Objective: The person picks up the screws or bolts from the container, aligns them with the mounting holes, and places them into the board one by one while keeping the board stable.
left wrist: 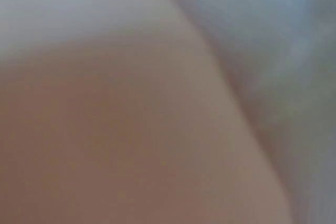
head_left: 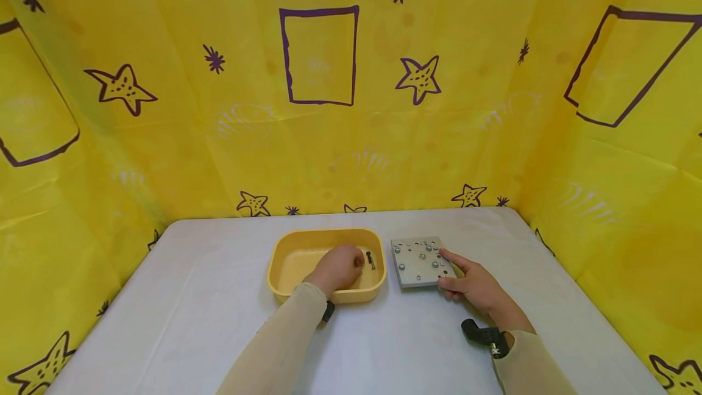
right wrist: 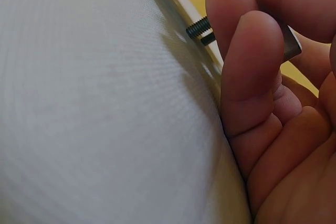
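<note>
Metal plate just beside the yellow tray, its edge gripped in my right hand.
My left hand curls near the tray's loose screws, seemingly picking one; any catch is hidden. Next calls for a sure pinch.

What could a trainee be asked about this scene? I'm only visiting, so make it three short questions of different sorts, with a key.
1. True or false: in the head view, the small loose parts in the yellow tray lie to the right of the left hand.
2. Multiple choice: which hand grips the metal plate? A) left; B) right; C) neither.
3. Fill in: in the right wrist view, a dark bolt end beside the fingers has a ____ surface.

Key:
1. True.
2. B: the right hand has its fingers and thumb on the plate's edge.
3. Threaded.
</note>
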{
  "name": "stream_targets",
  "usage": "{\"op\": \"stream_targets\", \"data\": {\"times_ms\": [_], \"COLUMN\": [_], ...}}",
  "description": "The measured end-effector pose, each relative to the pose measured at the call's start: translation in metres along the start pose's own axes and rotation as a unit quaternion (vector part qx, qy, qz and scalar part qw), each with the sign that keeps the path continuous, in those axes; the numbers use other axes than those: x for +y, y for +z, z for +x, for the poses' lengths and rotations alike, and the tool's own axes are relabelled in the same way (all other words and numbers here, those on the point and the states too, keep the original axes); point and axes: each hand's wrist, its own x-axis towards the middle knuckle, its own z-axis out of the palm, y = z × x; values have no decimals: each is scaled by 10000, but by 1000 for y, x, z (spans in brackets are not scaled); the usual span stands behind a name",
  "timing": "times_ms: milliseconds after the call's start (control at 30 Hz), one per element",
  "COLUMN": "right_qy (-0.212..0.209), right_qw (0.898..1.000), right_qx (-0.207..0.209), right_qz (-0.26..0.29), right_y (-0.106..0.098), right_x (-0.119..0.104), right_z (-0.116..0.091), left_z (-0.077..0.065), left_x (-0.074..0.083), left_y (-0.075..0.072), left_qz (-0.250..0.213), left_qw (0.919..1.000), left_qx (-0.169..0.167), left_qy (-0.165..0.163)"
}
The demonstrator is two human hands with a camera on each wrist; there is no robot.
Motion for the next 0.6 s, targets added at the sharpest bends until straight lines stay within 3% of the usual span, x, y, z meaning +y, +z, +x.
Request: {"op": "stream_targets", "data": {"times_ms": [167,300,433,600], "right_qy": [-59,-183,-278,-371], "right_qw": [10000,9997,9992,9987], "right_qx": [-34,-128,-274,-338], "right_qz": [-16,-24,41,-50], "right_y": [-1,-2,-4,-7], "right_x": [-1,-4,-2,3], "right_z": [0,-2,-2,1], "left_z": [-2,-6,-10,-13], "left_x": [1,5,8,16], "left_y": [-6,-14,-21,-28], "left_qz": [-759,-1606,-2575,-3691], "left_qw": [9965,9848,9616,9231], "left_qx": [257,400,444,375], "left_qy": [-228,-517,-833,-1015]}}
